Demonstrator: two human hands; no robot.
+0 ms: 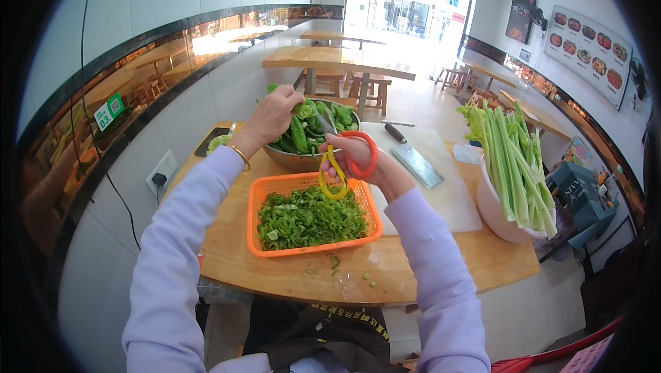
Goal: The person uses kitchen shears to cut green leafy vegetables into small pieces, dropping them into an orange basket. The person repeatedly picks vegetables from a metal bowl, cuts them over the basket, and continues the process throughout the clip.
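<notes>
My left hand (271, 117) holds a green pepper (304, 111) above a metal bowl (294, 162) heaped with whole green peppers (298, 135). My right hand (364, 155) grips a pair of scissors (336, 193) with one red and one yellow handle loop. The scissor blades point up and away from me, close beside the held pepper. Whether they touch it I cannot tell. In front of the bowl, nearer to me, sits an orange plastic basket (305, 250) containing chopped green pieces (312, 220).
A cleaver (417, 164) lies on a white cutting board (431, 213) to the right. Celery stalks (521, 177) lean out of a pale tub (496, 213) at the table's right end. A phone (209, 140) lies back left. Green scraps (334, 262) dot the wooden table (289, 280).
</notes>
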